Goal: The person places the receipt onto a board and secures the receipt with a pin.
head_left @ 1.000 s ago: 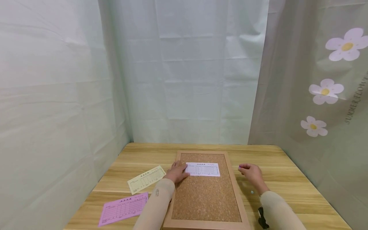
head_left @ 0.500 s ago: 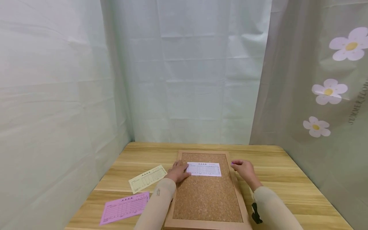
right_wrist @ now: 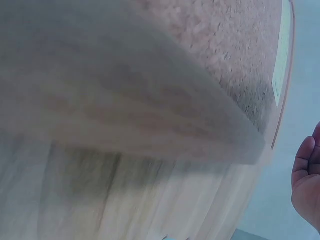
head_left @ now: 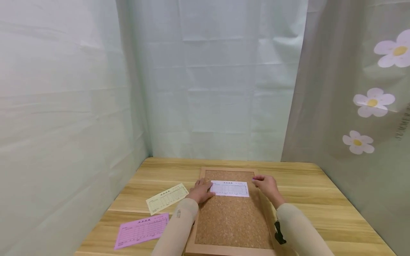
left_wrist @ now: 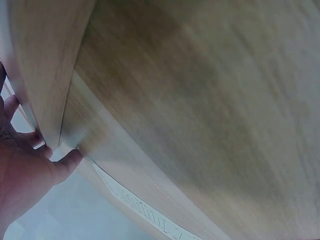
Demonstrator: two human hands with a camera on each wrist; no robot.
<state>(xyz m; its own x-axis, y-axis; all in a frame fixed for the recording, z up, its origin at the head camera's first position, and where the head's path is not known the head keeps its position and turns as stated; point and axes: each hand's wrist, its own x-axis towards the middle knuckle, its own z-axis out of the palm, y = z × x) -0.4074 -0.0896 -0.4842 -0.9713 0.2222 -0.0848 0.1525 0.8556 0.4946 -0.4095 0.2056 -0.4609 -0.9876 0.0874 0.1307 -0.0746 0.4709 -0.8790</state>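
Note:
A framed cork board lies on the wooden table, and a white printed paper slip lies across its upper part. My left hand rests at the slip's left edge with the fingers spread, touching the paper. Over the board's right frame, near the slip's upper right corner, my right hand pinches a tiny purple push pin, mostly hidden by the fingertips. The left wrist view has the left hand at the board's side. Only part of the right hand appears in the right wrist view.
Left of the board, a yellow printed slip and a pink printed slip lie on the table. Pale curtains hang behind and at both sides. A black strap piece hangs at the right sleeve.
My right hand has moved left, from over the table to above the board's right edge, with the push pin still pinched. The left hand stays on the slip. The head view has turned slightly.

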